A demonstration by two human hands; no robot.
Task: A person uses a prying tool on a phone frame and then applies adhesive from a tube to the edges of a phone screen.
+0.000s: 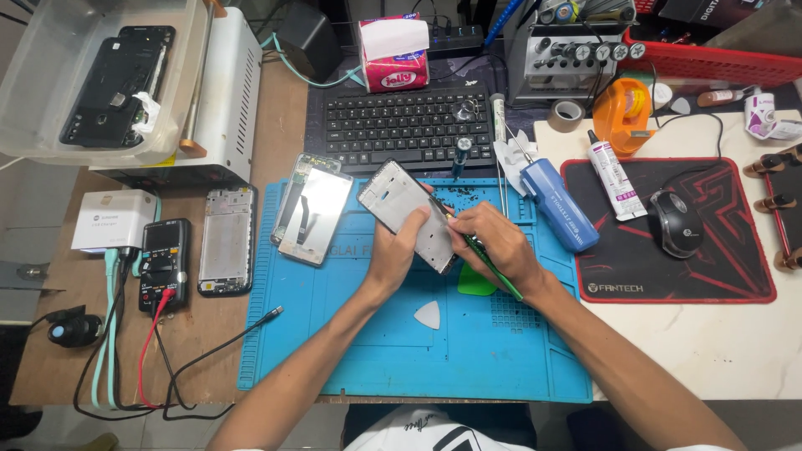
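Phone frame (407, 213), silvery, bare, tilted at frame centre; gripped by left hand (393, 255); right hand (494, 246) fingers pinching green tool (493, 269) against its edge.

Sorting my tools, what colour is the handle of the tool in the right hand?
Green: the tool in the right hand, seen in the head view.

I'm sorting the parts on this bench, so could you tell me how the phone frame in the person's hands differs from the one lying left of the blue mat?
The held frame is lifted and tilted above the blue mat, gripped by the left hand; the flat frame lies untouched on the wooden desk. The right hand works a green-handled tool at the held frame's edge; nothing touches the flat one. The flat frame has a dark border; the held one looks paler. Both are bare rectangular frames.
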